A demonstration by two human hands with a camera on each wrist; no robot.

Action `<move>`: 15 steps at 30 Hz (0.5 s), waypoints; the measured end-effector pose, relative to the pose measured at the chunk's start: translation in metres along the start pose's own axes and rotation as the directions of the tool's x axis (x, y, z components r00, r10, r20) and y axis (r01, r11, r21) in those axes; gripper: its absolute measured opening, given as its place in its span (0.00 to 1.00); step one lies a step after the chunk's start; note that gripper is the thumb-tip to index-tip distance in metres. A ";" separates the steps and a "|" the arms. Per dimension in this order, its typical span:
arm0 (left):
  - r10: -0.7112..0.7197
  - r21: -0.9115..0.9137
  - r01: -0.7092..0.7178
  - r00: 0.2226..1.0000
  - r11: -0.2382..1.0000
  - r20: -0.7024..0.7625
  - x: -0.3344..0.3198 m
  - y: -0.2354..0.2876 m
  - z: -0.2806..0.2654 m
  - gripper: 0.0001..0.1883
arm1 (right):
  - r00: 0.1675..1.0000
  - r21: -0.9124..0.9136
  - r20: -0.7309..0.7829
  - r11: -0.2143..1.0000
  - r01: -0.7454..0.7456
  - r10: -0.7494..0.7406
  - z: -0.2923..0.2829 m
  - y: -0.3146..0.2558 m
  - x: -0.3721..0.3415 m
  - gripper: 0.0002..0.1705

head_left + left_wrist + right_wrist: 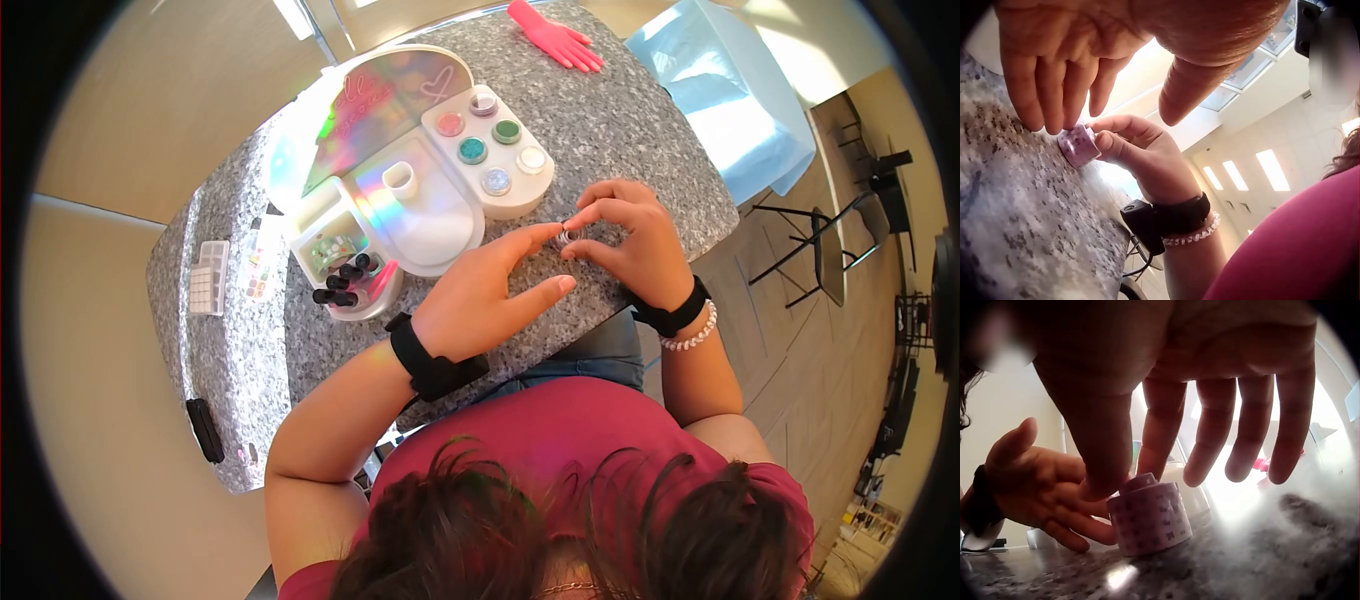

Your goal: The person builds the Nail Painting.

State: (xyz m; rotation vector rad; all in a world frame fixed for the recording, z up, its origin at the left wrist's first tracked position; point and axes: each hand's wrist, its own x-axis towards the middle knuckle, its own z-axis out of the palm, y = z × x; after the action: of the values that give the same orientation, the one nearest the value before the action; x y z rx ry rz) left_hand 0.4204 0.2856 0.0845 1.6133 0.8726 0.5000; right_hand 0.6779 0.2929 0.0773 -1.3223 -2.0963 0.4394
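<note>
A small pink roll with a dark bow-like pattern (1150, 519) stands on the speckled granite table, its core poking out at the top. My right hand (628, 238) pinches the roll between thumb and index finger, while the other fingers stay raised and spread in the right wrist view. From the other side my left hand (482, 298) reaches in with straight fingers, fingertips right at the roll, thumb held apart. In the head view only a sliver of the coiled roll (568, 237) shows between the hands.
Beyond the hands sits an open white case (455, 245) with a mirrored lid (385, 95), glitter jars (472, 151) and black-capped bottles (345, 298). A pink model hand (560, 40) lies at the far edge. Leftward are a clear compartment box (208, 280) and a black pouch (204, 430).
</note>
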 end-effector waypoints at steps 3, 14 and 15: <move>0.011 0.018 -0.011 1.000 1.000 -0.010 0.000 0.000 -0.001 0.36 | 0.994 0.185 0.032 0.977 -0.106 0.102 -0.006 -0.011 0.000 0.17; 0.541 0.443 -0.369 0.757 0.817 -0.366 -0.049 0.056 -0.060 0.23 | 0.989 0.377 0.111 0.917 -0.131 0.096 -0.015 -0.040 0.020 0.11; 0.536 0.453 -0.357 0.758 0.817 -0.371 -0.064 0.053 -0.073 0.23 | 0.986 0.440 0.131 0.886 -0.148 0.099 -0.020 -0.048 0.025 0.10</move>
State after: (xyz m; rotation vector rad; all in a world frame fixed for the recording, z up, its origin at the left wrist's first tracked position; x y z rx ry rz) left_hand 0.3408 0.2814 0.1617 2.1000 0.9708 1.1961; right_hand 0.6502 0.2931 0.1275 -1.1744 -1.8412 1.0033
